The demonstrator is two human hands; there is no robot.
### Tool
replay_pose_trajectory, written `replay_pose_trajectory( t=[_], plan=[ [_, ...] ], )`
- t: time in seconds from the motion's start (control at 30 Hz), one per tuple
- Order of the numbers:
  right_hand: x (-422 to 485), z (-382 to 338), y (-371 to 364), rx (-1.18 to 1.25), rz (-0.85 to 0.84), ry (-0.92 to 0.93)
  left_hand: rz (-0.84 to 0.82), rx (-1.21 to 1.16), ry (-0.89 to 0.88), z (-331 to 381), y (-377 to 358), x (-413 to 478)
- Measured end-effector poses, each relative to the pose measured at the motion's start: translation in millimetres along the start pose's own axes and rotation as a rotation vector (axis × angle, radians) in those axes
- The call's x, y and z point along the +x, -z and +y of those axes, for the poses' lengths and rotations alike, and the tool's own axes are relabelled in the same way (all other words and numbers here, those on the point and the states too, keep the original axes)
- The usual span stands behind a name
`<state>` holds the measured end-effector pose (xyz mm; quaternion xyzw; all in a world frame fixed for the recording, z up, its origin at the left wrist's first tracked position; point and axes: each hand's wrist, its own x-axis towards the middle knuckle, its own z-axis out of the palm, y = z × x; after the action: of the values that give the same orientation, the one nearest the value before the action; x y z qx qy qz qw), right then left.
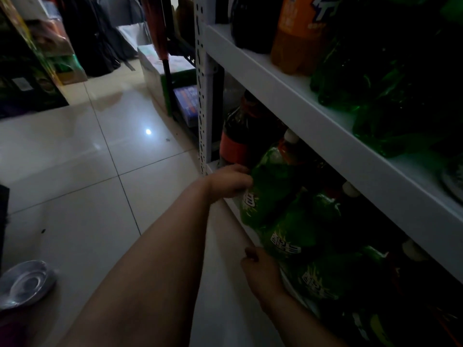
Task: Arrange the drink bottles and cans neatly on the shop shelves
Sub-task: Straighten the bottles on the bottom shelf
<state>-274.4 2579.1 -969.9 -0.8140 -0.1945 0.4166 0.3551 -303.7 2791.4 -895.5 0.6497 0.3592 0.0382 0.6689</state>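
Note:
On the low shelf (225, 204) of a white rack stands a row of large green-labelled drink bottles. My left hand (229, 182) grips the side of the farthest green bottle (270, 186), which has a white cap. My right hand (263, 274) holds the lower side of a nearer green bottle (290, 236); its fingers are partly hidden behind the bottle. A dark cola bottle (240, 136) with a red label stands at the row's far end, beside the rack post.
The upper shelf (300, 101) carries a dark bottle, an orange bottle (298, 33) and several green bottles (350, 81). Pale floor tiles (100, 159) lie to the left. A silver dish (25, 284) sits on the floor at lower left. Boxes and bags stand further back.

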Motion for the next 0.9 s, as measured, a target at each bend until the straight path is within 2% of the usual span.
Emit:
replay_pose_trajectory(
  t=[0.03, 0.13, 0.17, 0.2, 0.27, 0.37, 0.43, 0.5, 0.53, 0.6, 0.67, 0.73, 0.83, 0.9],
  plan=[
    [-1.3, -4.9, -0.3, -0.004, 0.006, 0.029, 0.126, -0.006, 0.009, -2.3, 11.5, -1.5],
    [0.6, -25.5, 2.1, 0.011, 0.026, 0.123, 0.706, 0.109, -0.1, 2.7, 40.9, 0.0],
    [1.6, -33.8, 2.9, 0.022, 0.04, 0.155, 0.839, 0.13, -0.186, 12.1, 45.8, 2.1],
    [2.4, -41.8, 3.1, 0.035, 0.06, 0.176, 0.887, 0.143, -0.278, 25.9, 49.1, 4.8],
    [3.1, -57.3, 2.0, 0.077, 0.103, 0.211, 0.824, 0.258, -0.401, 60.2, 52.6, 12.8],
    [5.9, -80.5, -3.0, 0.109, 0.135, 0.274, 0.647, 0.508, -0.405, 94.4, 34.3, 28.0],
    [10.4, -94.5, -6.5, 0.107, 0.125, 0.306, 0.714, 0.563, -0.387, 94.9, 16.1, 39.0],
    [13.4, -105.9, -9.0, 0.138, 0.105, 0.333, 0.856, 0.479, -0.391, 90.0, 11.6, 42.8],
    [14.5, -110.5, -9.3, 0.14, 0.105, 0.344, 0.859, 0.453, -0.412, 88.5, 16.1, 43.0],
    [15.9, -118.9, -9.0, 0.107, 0.11, 0.361, 0.714, 0.401, -0.461, 87.6, 34.3, 40.7],
    [17.4, -129.2, -8.7, 0.084, 0.094, 0.352, 0.483, 0.307, -0.476, 86.3, 50.3, 31.8],
    [19.3, -141.7, -9.7, 0.095, 0.061, 0.319, 0.342, 0.366, -0.439, 80.4, 59.0, 28.4],
    [21.4, -156.5, -15.9, 0.101, 0.045, 0.252, 0.348, 0.567, -0.307, 73.7, 61.8, 27.6],
    [23.7, -158.2, -19.9, 0.104, 0.05, 0.218, 0.361, 0.582, -0.35, 77.3, 63.8, 25.1]
  ],
)
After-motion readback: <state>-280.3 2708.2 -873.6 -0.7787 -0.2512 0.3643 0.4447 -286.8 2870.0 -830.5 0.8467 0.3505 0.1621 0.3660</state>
